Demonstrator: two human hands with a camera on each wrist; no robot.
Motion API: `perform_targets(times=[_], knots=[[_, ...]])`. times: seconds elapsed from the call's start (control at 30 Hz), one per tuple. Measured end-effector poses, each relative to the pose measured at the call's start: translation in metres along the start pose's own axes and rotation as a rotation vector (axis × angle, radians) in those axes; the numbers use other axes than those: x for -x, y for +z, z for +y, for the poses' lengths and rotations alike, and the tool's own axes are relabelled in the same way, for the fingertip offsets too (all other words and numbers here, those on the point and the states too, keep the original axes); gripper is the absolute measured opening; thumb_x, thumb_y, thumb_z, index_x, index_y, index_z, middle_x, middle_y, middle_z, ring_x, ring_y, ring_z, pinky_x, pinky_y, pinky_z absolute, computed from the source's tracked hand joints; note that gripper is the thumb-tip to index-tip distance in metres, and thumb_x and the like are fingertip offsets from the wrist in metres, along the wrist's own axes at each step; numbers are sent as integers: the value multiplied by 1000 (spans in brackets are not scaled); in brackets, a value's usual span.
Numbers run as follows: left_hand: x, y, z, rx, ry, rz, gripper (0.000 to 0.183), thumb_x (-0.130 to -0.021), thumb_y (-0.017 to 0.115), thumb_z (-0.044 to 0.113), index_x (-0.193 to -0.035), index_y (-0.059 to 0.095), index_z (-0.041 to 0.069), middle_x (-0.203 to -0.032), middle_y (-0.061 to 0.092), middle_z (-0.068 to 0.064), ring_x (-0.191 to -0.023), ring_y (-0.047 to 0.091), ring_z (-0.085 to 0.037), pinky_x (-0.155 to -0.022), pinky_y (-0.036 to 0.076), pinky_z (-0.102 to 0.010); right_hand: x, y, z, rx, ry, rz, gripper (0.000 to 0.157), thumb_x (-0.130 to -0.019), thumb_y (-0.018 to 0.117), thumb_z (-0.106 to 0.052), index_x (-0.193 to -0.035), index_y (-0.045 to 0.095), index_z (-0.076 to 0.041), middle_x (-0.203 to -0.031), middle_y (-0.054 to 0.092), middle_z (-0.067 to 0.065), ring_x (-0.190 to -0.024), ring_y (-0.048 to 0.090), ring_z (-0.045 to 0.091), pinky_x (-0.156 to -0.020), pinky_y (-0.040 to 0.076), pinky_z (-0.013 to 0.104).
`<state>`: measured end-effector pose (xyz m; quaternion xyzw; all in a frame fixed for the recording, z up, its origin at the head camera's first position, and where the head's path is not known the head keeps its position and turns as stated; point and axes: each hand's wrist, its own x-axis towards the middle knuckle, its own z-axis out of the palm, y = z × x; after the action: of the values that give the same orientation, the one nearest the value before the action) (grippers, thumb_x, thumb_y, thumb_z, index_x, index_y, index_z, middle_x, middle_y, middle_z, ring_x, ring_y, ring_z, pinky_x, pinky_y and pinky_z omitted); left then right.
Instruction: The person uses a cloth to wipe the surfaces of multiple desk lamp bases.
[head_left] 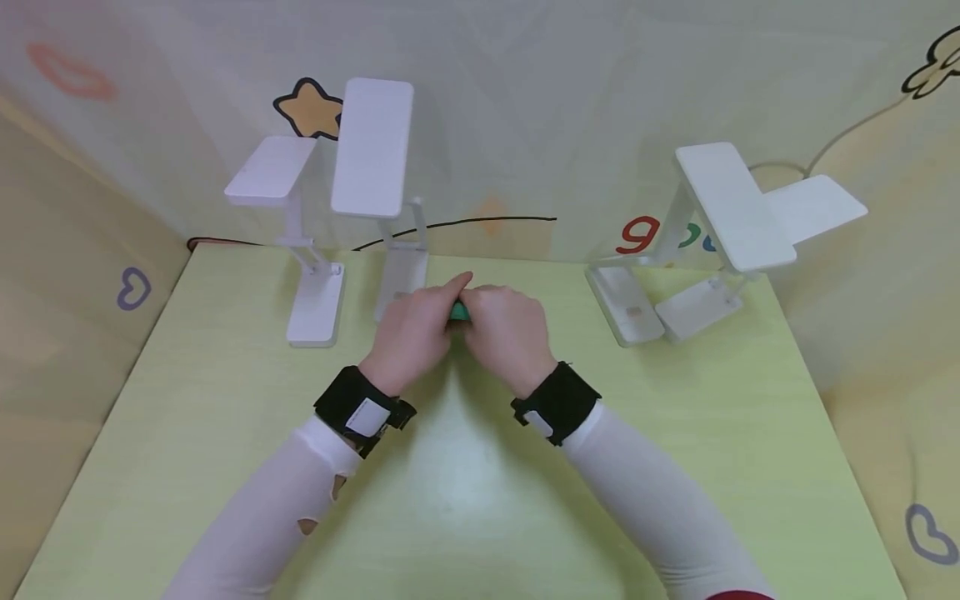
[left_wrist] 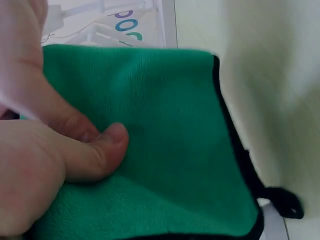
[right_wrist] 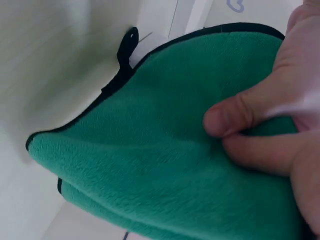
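A green towel (left_wrist: 170, 120) with black edging and a small black loop (left_wrist: 284, 201) is stretched between my two hands. From the head view, only a sliver of the towel (head_left: 459, 312) shows, since the hands cover the rest. My left hand (head_left: 415, 333) grips it from the left, thumb over the top. Close beside it, my right hand (head_left: 510, 335) holds the same cloth with curled fingers. In the right wrist view both thumbs press near each other on the towel (right_wrist: 150, 120), which hangs with a fold along its lower side. Most of the other fingers are hidden behind the cloth.
Two white desk lamps (head_left: 315, 308) (head_left: 371, 150) stand on the left of the pale green table (head_left: 450, 517), one just behind my left hand. Two more white lamps (head_left: 738, 208) (head_left: 701, 308) stand at the back right. A printed curtain (head_left: 525, 108) rises behind the table.
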<state>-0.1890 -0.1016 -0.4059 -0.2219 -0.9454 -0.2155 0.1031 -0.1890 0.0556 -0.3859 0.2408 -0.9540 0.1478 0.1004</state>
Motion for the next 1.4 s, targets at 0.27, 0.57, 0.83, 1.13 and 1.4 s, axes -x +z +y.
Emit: perform_targets(times=[0.27, 0.57, 0.83, 1.13, 1.4], knots=[[5, -9, -7, 13, -55, -70, 48, -88, 71, -10, -132, 75, 9, -115, 79, -10, -101, 75, -28, -79, 61, -47, 14, -28, 72, -410, 93, -301, 71, -88, 90, -42, -149, 66, -16, -123, 75, 5, -90, 64, 22, -83, 54, 43], [8, -11, -10, 54, -81, -34, 23, -97, 79, 12, -119, 79, 9, -105, 79, -8, -93, 75, -25, -72, 61, -46, 50, -48, 203, -340, 547, -212, 51, -106, 64, -38, -133, 71, 5, -131, 70, 27, -114, 63, 44, -91, 52, 57], [10, -12, -12, 77, -67, -15, 18, -101, 77, 20, -113, 78, 7, -91, 75, -6, -79, 70, -24, -66, 57, -44, 53, -37, 238, -435, 651, 17, 69, -104, 68, -39, -157, 47, 0, -147, 60, 28, -130, 61, 51, -105, 48, 70], [10, -14, -14, 102, -62, 26, 27, -99, 77, 11, -125, 77, 8, -110, 79, -10, -97, 75, -28, -80, 60, -49, 43, -35, 232, -506, 581, 178, 49, -112, 57, -27, -151, 56, 2, -145, 64, 22, -121, 66, 41, -102, 53, 52], [13, -13, -13, 134, -48, 110, 45, -95, 77, 1, -138, 73, 13, -122, 78, -11, -103, 76, -31, -78, 61, -51, 40, -35, 210, -411, 404, 262, 45, -98, 80, -7, -138, 63, 1, -131, 69, 24, -122, 65, 36, -104, 51, 51]])
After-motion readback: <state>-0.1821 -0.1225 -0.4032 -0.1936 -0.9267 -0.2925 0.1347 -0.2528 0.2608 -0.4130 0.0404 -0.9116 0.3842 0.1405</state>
